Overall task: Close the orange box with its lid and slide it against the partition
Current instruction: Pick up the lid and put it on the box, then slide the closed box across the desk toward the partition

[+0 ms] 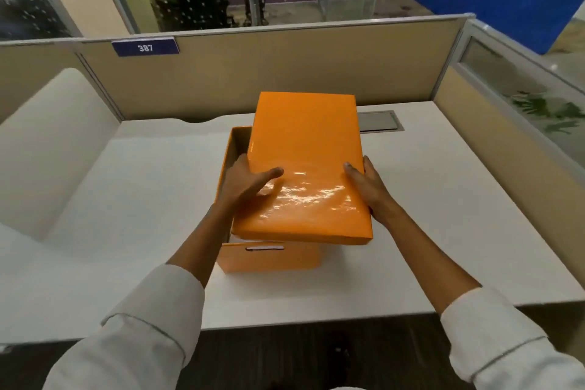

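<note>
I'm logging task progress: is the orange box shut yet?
Not yet. The lid sits skewed to the right above the box, leaving its left interior exposed.

A flat white rectangular tabletop [126, 199] fills the cubicle, bounded at its far edge by a beige fabric partition [285, 73] and on the right by another beige panel. An open orange glossy cardboard box [269, 260] stands directly on the tabletop near its middle, well short of the far partition. A grey rectangular metal cable hatch [378, 121] sits flush in the surface at the far edge, right of centre.
</note>
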